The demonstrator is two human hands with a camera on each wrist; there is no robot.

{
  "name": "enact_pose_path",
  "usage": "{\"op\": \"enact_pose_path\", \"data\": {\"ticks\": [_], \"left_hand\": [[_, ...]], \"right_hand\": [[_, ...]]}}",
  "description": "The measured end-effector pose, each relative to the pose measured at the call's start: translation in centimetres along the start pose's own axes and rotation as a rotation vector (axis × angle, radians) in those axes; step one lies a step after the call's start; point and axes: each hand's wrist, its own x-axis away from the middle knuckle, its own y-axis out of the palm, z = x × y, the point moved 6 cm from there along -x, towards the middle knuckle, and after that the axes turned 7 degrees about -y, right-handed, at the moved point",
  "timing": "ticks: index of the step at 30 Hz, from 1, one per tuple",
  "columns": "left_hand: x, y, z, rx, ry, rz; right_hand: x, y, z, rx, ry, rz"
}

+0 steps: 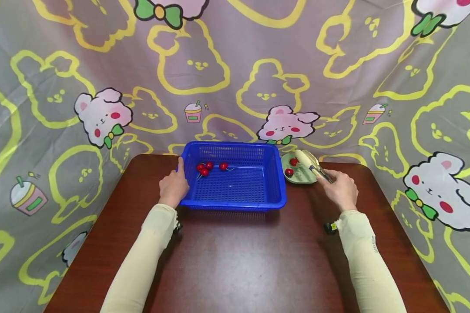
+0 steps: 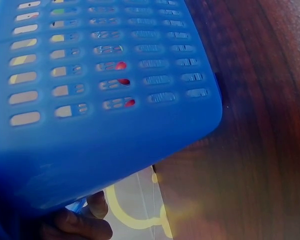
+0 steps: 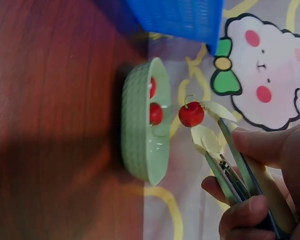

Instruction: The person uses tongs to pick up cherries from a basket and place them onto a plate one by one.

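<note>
My left hand (image 1: 174, 187) grips the left rim of a blue plastic basket (image 1: 235, 204), its fingers (image 2: 97, 205) curled at the rim in the left wrist view. Several red cherries (image 1: 204, 172) with stems lie at the basket's left end. My right hand (image 1: 340, 189) holds a pair of tongs (image 3: 235, 175) with cream tips, angled over a pale green dish (image 1: 303, 177). In the right wrist view a cherry (image 3: 191, 115) is right at the tong tips, above the dish. Two more cherries (image 3: 156, 114) lie inside the dish.
Basket and dish stand side by side at the back of a brown wooden table (image 1: 235, 256). A patterned cloth (image 1: 235, 56) with cartoon rabbits hangs behind and along both sides, close to the table's back edge.
</note>
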Motion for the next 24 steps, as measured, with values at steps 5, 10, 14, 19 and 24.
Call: {"op": "enact_pose_path", "data": {"ticks": [5,10,14,19,24], "left_hand": [[0.0,-0.1,0.1,0.003,0.000,-0.003],[0.0,-0.1,0.1,0.002,0.003,0.005],[0.1,-0.2,0.1,0.004,0.011,0.018],[0.1,-0.2,0.1,0.008,0.014,0.023],[0.2,-0.1,0.0,0.007,0.011,0.014]], "right_hand": [[0.0,0.8,0.9,0.028,0.006,-0.022],[0.1,1.5,1.4,0.055,0.007,-0.048],[0.2,1.9,1.6,0.070,0.005,-0.054],[0.3,2.3,1.8,0.075,0.003,-0.063],[0.2,2.4,1.8,0.081,0.002,-0.070]]}}
